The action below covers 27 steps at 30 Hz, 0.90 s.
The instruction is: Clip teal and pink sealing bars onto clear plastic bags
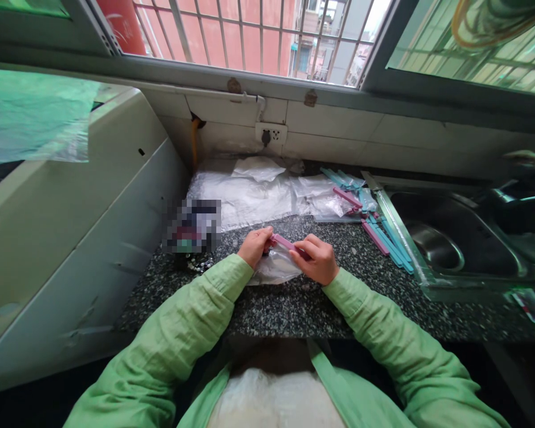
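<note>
Between my two hands is a long, flat pink plastic stick (284, 242); its exact kind is not clear. The fingers of my left hand (255, 246) pinch its far left end. My right hand (317, 260) is closed around the other end, hiding part of it. Beneath the stick, a clear plastic bag (279, 267) lies on the dark speckled counter (289, 315), partly covered by my hands. More pink sticks (374, 238) and blue sticks (390, 244) are piled to the right, beside the sink.
Large clear plastic bags (249, 196) spread across the counter's back. A steel sink (463, 238) is set in at the right. On the left, a blurred-out item (191, 229) sits near a beaded string (200, 263) and a pale appliance side (116, 220). A wall socket (271, 135) is behind.
</note>
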Available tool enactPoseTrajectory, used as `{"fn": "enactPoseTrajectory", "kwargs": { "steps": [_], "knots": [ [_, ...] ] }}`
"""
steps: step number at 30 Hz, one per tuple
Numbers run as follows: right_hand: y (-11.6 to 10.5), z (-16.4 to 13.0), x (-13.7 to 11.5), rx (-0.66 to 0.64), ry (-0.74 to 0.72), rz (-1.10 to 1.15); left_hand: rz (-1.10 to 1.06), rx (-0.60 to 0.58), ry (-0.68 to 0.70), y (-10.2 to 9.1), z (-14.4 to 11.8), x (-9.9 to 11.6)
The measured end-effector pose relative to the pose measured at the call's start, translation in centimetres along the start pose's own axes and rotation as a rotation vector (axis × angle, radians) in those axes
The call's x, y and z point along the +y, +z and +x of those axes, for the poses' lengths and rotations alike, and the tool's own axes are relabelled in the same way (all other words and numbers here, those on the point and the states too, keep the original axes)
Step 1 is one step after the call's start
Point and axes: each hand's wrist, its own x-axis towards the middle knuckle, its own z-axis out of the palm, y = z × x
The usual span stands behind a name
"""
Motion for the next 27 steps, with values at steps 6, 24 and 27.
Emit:
{"fn": "enactPoseTrajectory", "kwargs": {
  "steps": [6,24,27],
  "knots": [
    [0.0,0.0,0.1,-0.005,0.025,-0.021,0.004,-0.083,-0.009,-0.5,0.1,0.1],
    [-0.2,-0.1,0.2,-0.006,0.049,-0.03,0.012,-0.288,-0.042,-1.4,0.5,0.4],
    [-0.2,0.0,0.1,-0.003,0.051,-0.033,0.014,-0.281,-0.035,-1.4,0.5,0.4]
  ]
}}
